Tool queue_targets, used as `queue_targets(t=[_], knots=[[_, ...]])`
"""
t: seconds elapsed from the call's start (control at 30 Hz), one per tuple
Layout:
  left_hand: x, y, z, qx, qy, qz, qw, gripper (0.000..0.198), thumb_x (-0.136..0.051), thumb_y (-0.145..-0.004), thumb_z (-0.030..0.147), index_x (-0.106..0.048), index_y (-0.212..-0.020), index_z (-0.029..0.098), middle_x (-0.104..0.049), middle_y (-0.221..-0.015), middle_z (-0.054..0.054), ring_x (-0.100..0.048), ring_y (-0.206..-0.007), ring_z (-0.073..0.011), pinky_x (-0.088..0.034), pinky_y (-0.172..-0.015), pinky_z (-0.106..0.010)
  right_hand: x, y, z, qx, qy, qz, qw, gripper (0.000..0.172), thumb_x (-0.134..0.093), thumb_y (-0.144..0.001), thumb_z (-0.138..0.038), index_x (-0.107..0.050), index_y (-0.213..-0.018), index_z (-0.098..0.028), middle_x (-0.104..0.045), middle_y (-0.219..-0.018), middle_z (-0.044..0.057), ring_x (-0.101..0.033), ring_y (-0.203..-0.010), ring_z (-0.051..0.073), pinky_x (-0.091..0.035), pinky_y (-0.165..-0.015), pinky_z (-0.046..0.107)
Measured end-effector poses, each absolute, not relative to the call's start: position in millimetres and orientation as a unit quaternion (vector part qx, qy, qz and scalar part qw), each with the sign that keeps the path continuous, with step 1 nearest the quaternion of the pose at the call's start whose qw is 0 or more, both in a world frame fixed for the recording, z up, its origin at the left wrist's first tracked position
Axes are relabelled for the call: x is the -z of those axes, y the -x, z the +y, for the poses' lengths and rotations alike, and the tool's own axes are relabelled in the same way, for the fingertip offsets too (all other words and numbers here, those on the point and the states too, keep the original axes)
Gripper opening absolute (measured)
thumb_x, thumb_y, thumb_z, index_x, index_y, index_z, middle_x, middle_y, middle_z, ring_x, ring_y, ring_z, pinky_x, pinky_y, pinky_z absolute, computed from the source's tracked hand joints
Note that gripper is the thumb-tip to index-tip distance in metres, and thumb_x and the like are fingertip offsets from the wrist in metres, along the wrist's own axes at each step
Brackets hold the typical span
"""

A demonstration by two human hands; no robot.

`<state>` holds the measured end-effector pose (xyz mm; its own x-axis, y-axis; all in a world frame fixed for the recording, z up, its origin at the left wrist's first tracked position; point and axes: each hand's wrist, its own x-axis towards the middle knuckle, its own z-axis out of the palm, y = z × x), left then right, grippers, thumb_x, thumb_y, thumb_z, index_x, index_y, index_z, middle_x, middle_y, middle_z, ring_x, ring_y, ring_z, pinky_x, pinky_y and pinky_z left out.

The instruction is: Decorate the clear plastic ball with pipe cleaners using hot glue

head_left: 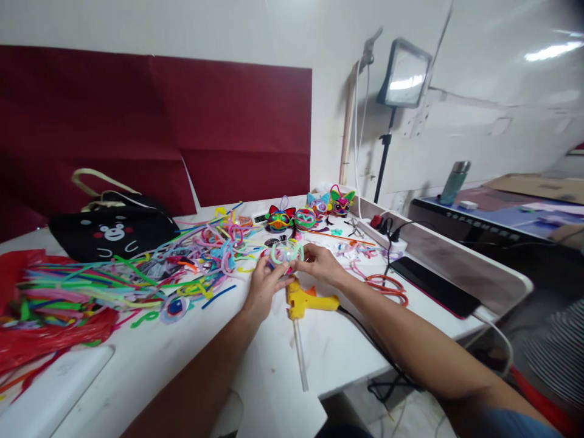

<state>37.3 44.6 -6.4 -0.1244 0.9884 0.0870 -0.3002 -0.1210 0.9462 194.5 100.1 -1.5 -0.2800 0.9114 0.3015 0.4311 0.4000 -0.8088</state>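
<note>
A clear round ball with pale green and purple pipe cleaner on it is held up over the white table. My left hand grips it from the left and below, thumb on the front. From the right, my right hand pinches the pale green pipe cleaner at the ball's edge. Just below both hands lies a yellow hot glue gun, with a clear glue stick poking out of its back. Behind the ball sit finished-looking pipe-cleaner animal heads, one of them red and black.
A loose heap of coloured pipe cleaners spreads leftward to a red plastic bag. A black tote bag stands behind. At right are a power strip, a phone and orange cord. A lamp rises at the back.
</note>
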Motion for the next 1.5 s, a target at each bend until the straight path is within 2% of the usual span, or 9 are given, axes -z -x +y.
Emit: queue_targets(t=[0.33,0.8,1.33,1.5], knots=[[5.0,-35.1,45.4,-0.614,-0.425,0.445,0.495,0.039,-0.078,-0.068,0.034,-0.056,-0.096,0.019,-0.066,-0.097,-0.005,-0.067,-0.085,-0.0197,-0.061,-0.07,-0.037,1.7,-194.1,99.3,-0.299,0.46,-0.743,0.384,0.04,-0.069,-0.069,-0.054,-0.058,-0.077,-0.017,-0.058,-0.071,-0.002,-0.051,-0.067,0.013,-0.039,-0.062,0.025],[4.8,-30.0,47.1,-0.592,-0.452,0.427,0.513,0.037,-0.078,-0.071,0.032,-0.06,-0.1,0.016,-0.068,-0.099,-0.005,-0.067,-0.091,-0.0177,-0.059,-0.08,-0.035,1.6,-194.2,101.7,-0.333,0.474,-0.716,0.389,0.04,-0.071,-0.066,-0.054,-0.053,-0.072,-0.019,-0.052,-0.063,-0.004,-0.047,-0.059,0.012,-0.036,-0.056,0.025],[5.2,-30.8,49.0,-0.596,-0.45,0.442,0.498,0.033,-0.079,-0.07,0.034,-0.061,-0.091,0.015,-0.065,-0.093,-0.004,-0.066,-0.081,-0.0154,-0.062,-0.073,-0.032,4.1,-195.3,104.0,-0.316,0.462,-0.728,0.396,0.039,-0.072,-0.067,-0.052,-0.052,-0.07,-0.019,-0.053,-0.061,-0.004,-0.048,-0.058,0.011,-0.036,-0.055,0.024],[6.5,-32.6,49.3,-0.598,-0.453,0.457,0.478,0.044,-0.076,-0.07,0.034,-0.056,-0.105,0.017,-0.065,-0.099,-0.005,-0.068,-0.082,-0.0173,-0.062,-0.069,-0.033,5.4,-194.8,103.7,-0.318,0.451,-0.732,0.4,0.038,-0.072,-0.067,-0.051,-0.051,-0.071,-0.019,-0.053,-0.061,-0.004,-0.049,-0.058,0.012,-0.037,-0.054,0.024]])
